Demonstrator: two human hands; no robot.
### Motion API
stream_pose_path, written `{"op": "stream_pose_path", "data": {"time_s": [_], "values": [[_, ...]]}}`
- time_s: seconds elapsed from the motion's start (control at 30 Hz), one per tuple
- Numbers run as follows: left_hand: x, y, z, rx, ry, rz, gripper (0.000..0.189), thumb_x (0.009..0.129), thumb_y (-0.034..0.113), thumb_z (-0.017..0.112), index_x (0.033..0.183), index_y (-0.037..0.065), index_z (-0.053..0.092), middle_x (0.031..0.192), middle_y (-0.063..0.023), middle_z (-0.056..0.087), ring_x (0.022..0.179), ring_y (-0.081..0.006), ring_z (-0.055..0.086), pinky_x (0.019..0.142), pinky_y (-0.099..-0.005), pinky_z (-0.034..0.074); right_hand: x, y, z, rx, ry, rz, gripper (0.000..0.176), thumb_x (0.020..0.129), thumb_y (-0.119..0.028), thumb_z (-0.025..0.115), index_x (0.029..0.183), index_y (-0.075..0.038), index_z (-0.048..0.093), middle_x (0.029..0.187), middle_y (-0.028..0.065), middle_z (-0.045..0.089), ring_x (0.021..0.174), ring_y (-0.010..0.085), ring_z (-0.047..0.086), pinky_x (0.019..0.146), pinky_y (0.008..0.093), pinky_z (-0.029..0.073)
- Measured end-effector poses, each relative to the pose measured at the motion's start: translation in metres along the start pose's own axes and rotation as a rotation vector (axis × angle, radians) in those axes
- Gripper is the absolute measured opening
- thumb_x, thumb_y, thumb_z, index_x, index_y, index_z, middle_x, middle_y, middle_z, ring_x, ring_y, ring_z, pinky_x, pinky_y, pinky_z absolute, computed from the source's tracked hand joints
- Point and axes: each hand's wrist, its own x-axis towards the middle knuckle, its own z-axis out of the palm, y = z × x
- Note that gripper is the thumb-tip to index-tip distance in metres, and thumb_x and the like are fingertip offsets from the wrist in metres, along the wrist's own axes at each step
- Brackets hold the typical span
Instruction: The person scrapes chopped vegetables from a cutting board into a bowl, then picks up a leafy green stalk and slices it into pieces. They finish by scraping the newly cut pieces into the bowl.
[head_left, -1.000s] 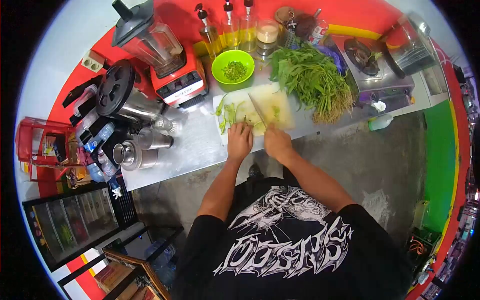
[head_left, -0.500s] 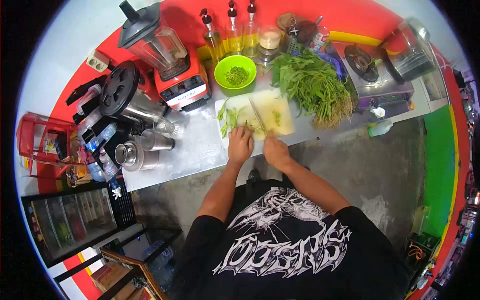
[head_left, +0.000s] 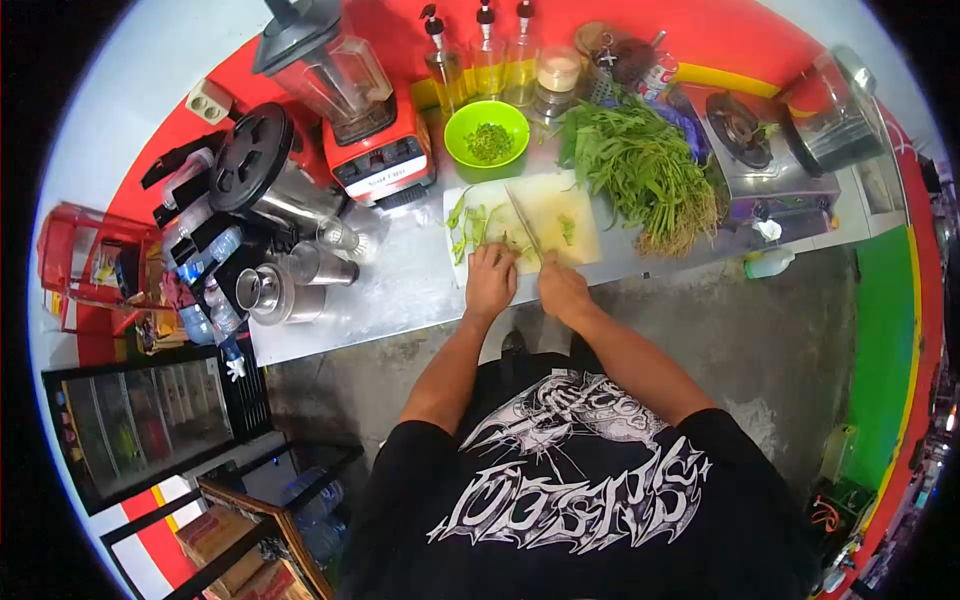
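My right hand (head_left: 563,288) is closed round the handle of a knife (head_left: 523,220), whose blade points away over the cutting board (head_left: 585,252). My left hand (head_left: 491,278) rests near the board's front edge, fingers bent and together over something green too small to name. Loose green stems (head_left: 470,228) lie on the board's left part, and a small pile of cut greens (head_left: 567,229) is right of the blade. Behind the board is a lime green bowl (head_left: 487,168) with chopped greens inside. A large bunch of leafy greens with roots (head_left: 640,165) lies to the right.
A red blender (head_left: 378,158), steel containers (head_left: 285,292) and a large lidded pot (head_left: 250,165) stand left. Pump bottles (head_left: 487,65) line the back wall. At right are a gas stove (head_left: 775,185) and a white-green bottle (head_left: 768,263) beyond the counter's edge.
The view has shifted slightly, so the counter and its items appear a little farther right. The knife stays in my right hand, and my left hand stays at the board's front.
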Motion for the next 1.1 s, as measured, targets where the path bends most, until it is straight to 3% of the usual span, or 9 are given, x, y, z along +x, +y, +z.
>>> {"op": "stream_pose_path", "data": {"time_s": [0.17,0.27,0.33,0.4,0.47,0.53,0.67,0.93,1.1], "values": [[-0.001,-0.002,0.001,-0.011,-0.004,0.015,0.021,0.081,0.006,0.067,0.102,0.007,0.069,0.109,-0.011,0.06,0.106,-0.0326,0.054,0.087,-0.0453,0.042,0.006,0.003,0.001,-0.029,-0.059,0.025,0.038,0.085,-0.002,0.064,0.119,0.011,0.051,0.102,0.0314,0.07,0.099,0.043,0.071,0.085,0.0498,0.057],[0.0,0.0,-0.001,0.002,-0.006,0.011,0.021,0.081,0.006,0.067,0.101,0.007,0.07,0.108,-0.011,0.06,0.104,-0.0327,0.054,0.086,-0.0451,0.042,-0.004,0.002,0.012,0.011,0.061,0.05,0.03,0.089,-0.003,0.058,0.117,0.007,0.052,0.103,0.0299,0.071,0.098,0.0444,0.07,0.085,0.0515,0.057],[0.001,0.0,-0.001,0.015,-0.006,0.008,0.02,0.081,0.007,0.067,0.101,0.007,0.07,0.108,-0.0108,0.06,0.104,-0.0324,0.054,0.085,-0.0449,0.042,0.004,0.0,0.008,0.017,0.02,0.092,0.029,0.091,-0.006,0.057,0.117,0.006,0.053,0.102,0.0291,0.071,0.097,0.0442,0.071,0.084,0.0503,0.057],[0.0,0.002,-0.001,0.024,-0.007,0.007,0.02,0.081,0.007,0.067,0.101,0.007,0.071,0.108,-0.0105,0.06,0.103,-0.0322,0.054,0.085,-0.0448,0.042,0.005,0.002,0.0,-0.034,0.06,-0.051,0.03,0.089,-0.006,0.06,0.116,0.006,0.054,0.101,0.0286,0.071,0.097,0.0441,0.071,0.083,0.0489,0.057],[0.001,0.002,-0.002,-0.003,-0.009,-0.003,0.02,0.081,0.007,0.067,0.101,0.007,0.071,0.108,-0.0095,0.06,0.103,-0.0315,0.054,0.085,-0.0445,0.042,0.005,0.001,-0.009,-0.05,-0.02,-0.057,0.031,0.088,-0.006,0.063,0.115,0.006,0.054,0.099,0.0296,0.071,0.094,0.0441,0.071,0.082,0.0478,0.058],[0.001,0.002,0.0,0.0,-0.006,-0.009,0.021,0.081,0.007,0.067,0.101,0.008,0.071,0.107,-0.0093,0.06,0.103,-0.0315,0.054,0.085,-0.0445,0.042,0.0,-0.004,-0.006,-0.003,-0.038,-0.023,0.036,0.084,0.001,0.061,0.117,0.009,0.05,0.097,0.0319,0.07,0.095,0.0486,0.069,0.083,0.0541,0.055],[0.002,0.004,-0.003,0.021,0.011,0.01,0.021,0.081,0.007,0.067,0.102,0.008,0.071,0.107,-0.0088,0.061,0.102,-0.0316,0.055,0.084,-0.0445,0.042,-0.007,-0.003,0.0,0.035,0.006,0.002,0.03,0.09,0.0,0.051,0.118,0.008,0.048,0.105,0.0337,0.069,0.096,0.0497,0.069,0.084,0.0541,0.055],[0.004,0.004,-0.003,-0.011,0.005,-0.015,0.017,0.084,0.007,0.065,0.101,0.006,0.07,0.105,-0.0114,0.061,0.101,-0.0342,0.055,0.083,-0.0462,0.042,-0.007,0.0,0.009,-0.019,0.035,-0.048,0.041,0.082,-0.003,0.065,0.118,0.009,0.048,0.1,0.0278,0.071,0.093,0.0444,0.071,0.079,0.0471,0.058],[0.003,0.002,-0.001,0.009,-0.013,-0.013,0.019,0.082,0.008,0.066,0.101,0.007,0.069,0.109,-0.0102,0.06,0.103,-0.0325,0.055,0.087,-0.0457,0.042,0.0,0.001,0.013,-0.069,0.077,-0.067,0.037,0.083,-0.003,0.065,0.115,0.009,0.051,0.094,0.0262,0.072,0.09,0.0415,0.072,0.078,0.0484,0.058]]}}
